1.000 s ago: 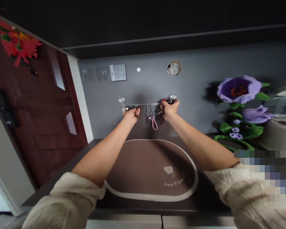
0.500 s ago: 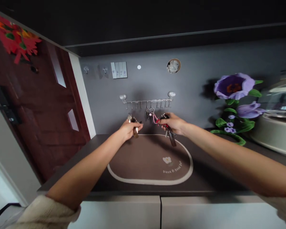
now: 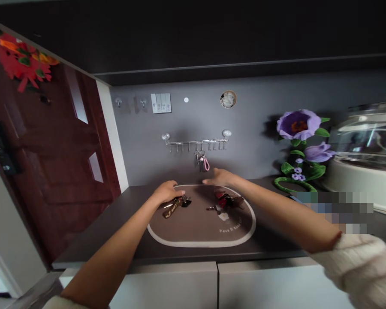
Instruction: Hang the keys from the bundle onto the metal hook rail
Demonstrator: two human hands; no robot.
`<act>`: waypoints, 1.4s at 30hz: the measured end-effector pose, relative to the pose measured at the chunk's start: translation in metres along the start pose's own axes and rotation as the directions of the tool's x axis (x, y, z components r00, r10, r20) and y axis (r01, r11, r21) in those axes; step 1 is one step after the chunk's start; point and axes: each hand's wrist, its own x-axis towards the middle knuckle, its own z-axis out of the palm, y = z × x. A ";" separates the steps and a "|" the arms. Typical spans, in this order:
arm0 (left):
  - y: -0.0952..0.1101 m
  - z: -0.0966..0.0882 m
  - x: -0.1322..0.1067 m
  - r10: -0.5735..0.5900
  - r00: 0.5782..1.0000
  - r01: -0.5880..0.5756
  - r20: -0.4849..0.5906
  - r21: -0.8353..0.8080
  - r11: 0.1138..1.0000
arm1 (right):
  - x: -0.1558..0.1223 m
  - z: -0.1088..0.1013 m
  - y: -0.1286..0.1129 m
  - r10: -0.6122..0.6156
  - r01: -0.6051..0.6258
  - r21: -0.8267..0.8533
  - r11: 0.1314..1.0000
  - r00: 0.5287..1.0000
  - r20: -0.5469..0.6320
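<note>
well left of the left hand (image 3: 166, 192) stands a dark red wooden door (image 3: 59, 150), and the dark countertop (image 3: 116, 225) runs in under that hand. the left hand is palm down with its fingers loosely open, holding nothing. just below and right of it lies a bunch of keys on a brown strap fob (image 3: 173, 207), flat on a brown oval mat (image 3: 193, 227) with a cream border. the fingertips are touching this bunch or barely apart from it; i cannot tell which. the strap points down and left, with dark key heads at its other end.

above and between the two hands, a chrome hook rail (image 3: 196, 143) crosses the grey wall (image 3: 135, 128). a small set of keys with a pink loop fob (image 3: 206, 164) hangs from it near the middle. so two bunches lie on the mat, and this one is left on the rail.

below the right hand (image 3: 220, 176), on the mat, lies a bunch of keys with red fobs (image 3: 223, 198), a thin key sticking out to its left. the right hand is open too, fingers stretched out, holding nothing, and it hovers near the mat's top edge. farther right of it stand a purple fabric flower (image 3: 298, 124) and a glass-lidded appliance (image 3: 363, 146).
</note>
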 end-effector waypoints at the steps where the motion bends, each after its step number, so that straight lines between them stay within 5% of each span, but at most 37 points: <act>1: -0.001 0.000 0.001 -0.006 0.999 0.008 -0.033 0.053 0.999 | 0.010 0.003 -0.006 0.031 -0.024 0.073 0.997 0.995 -0.099; 7: -0.013 0.007 0.003 0.036 0.967 0.045 -0.252 0.308 0.950 | 0.070 0.034 -0.038 0.355 -0.217 0.341 0.915 0.836 -0.418; 9: -0.017 0.008 0.005 0.063 0.960 0.033 -0.272 0.334 0.942 | 0.077 0.041 -0.041 0.342 -0.193 0.326 0.925 0.797 -0.499; 12: -0.019 0.007 0.006 0.073 0.957 0.020 -0.282 0.313 0.949 | 0.076 0.040 -0.038 0.241 -0.092 0.293 0.952 0.816 -0.525; 16: -0.016 0.007 0.006 0.066 0.958 0.012 -0.278 0.268 0.963 | 0.071 0.016 -0.036 0.113 0.051 0.255 0.966 0.801 -0.587; 20: -0.018 0.009 0.006 0.051 0.963 0.009 -0.265 0.220 0.975 | 0.073 -0.015 -0.051 0.143 0.094 0.335 0.937 0.774 -0.616; 25: -0.026 0.011 0.009 0.039 0.968 -0.007 -0.248 0.127 0.992 | 0.051 -0.019 -0.068 0.159 0.088 0.624 0.777 0.931 -0.329; 30: -0.032 0.013 0.011 -0.013 0.966 0.001 -0.258 -0.045 0.999 | 0.007 0.030 -0.055 0.029 0.000 0.275 0.961 0.994 -0.103; 33: -0.033 0.012 0.007 -0.069 0.962 0.008 -0.265 -0.224 0.974 | -0.013 0.050 -0.046 -0.061 0.063 -0.034 0.997 0.996 0.070; 36: -0.031 0.004 -0.002 -0.095 0.970 -0.018 -0.223 -0.455 0.890 | -0.025 0.042 -0.042 -0.102 0.129 -0.130 0.983 0.976 0.192; 39: -0.024 -0.013 -0.013 -0.021 0.991 -0.063 -0.135 -0.588 0.806 | -0.032 0.013 -0.042 -0.200 0.203 0.013 0.979 0.946 0.256; 42: -0.013 -0.037 -0.019 0.189 0.982 -0.115 0.020 -0.733 0.670 | -0.036 -0.013 -0.040 -0.365 0.203 0.435 0.877 0.871 0.329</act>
